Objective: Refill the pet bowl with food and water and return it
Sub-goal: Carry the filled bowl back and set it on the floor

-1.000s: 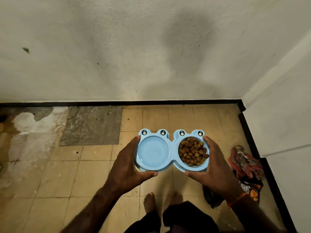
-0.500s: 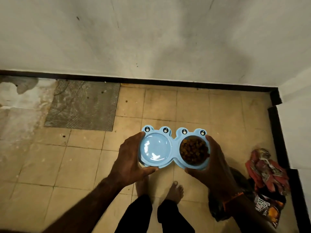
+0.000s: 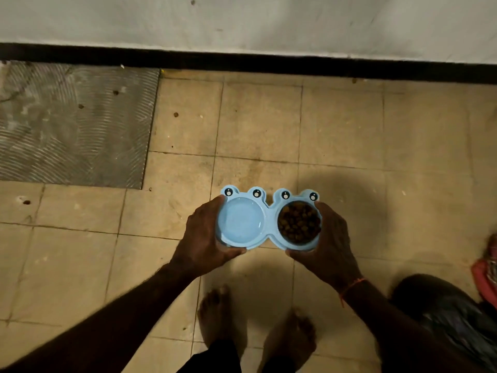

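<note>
A light blue double pet bowl (image 3: 269,214) with frog eyes along its far rim is held level above the tiled floor. Its left basin (image 3: 239,220) holds clear water and its right basin carries brown kibble (image 3: 298,224). My left hand (image 3: 207,238) grips the bowl's left end, thumb under the near edge. My right hand (image 3: 328,240) grips the right end the same way, an orange thread on its wrist.
My bare feet (image 3: 258,327) stand on beige floor tiles (image 3: 258,125). A grey ridged patch of floor (image 3: 72,125) lies at the far left. A white wall with black skirting (image 3: 242,63) runs ahead. A dark bag (image 3: 446,310) and red packet (image 3: 486,273) lie at the right.
The view has tilted down toward the floor and the bowl has come lower, nearer the tiles. Both hands keep the same hold on its ends.
</note>
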A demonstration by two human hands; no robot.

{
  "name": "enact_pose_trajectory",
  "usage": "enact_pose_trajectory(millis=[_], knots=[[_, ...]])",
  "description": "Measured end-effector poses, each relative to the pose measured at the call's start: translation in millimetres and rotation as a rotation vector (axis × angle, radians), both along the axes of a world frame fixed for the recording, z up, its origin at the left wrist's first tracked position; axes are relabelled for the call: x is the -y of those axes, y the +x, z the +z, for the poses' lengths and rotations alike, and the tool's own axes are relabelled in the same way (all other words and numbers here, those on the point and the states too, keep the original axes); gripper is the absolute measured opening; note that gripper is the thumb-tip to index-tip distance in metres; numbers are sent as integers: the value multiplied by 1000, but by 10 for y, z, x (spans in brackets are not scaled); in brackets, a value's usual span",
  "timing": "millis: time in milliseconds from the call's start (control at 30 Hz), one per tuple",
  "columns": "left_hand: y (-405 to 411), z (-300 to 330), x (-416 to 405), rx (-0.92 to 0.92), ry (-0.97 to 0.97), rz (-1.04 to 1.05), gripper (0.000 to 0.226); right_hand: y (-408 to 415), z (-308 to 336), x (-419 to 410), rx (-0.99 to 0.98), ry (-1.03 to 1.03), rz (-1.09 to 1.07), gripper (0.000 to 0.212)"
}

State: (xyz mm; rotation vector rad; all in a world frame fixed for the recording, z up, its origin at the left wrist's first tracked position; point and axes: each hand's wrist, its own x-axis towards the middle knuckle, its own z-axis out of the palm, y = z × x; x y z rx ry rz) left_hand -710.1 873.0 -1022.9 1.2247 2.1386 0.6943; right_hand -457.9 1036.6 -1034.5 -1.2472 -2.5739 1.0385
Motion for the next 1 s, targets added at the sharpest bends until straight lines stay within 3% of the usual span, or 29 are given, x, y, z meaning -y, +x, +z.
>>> enact_pose_trajectory(millis=[233,533,733,800,1000], knots=[[-27,-1157,-155,-26,-99,-32,121,-34,-1151,-100,106,-47,-23,122],[126,-1800,-121,2,-186,-24,114,-31,-1828,-63,240,-79,-26,124],[30,-1675,-186,-5,-160,-71,121,-61,-1738,-50,293,-83,-1,136],[-5,-1480,-217,-50,-143,-71,111,-111,-1585,-54,308,-87,0,139],[-22,-693,-170,-179,-258,-66,122,-212,-805,-59,278,24,19,124]])
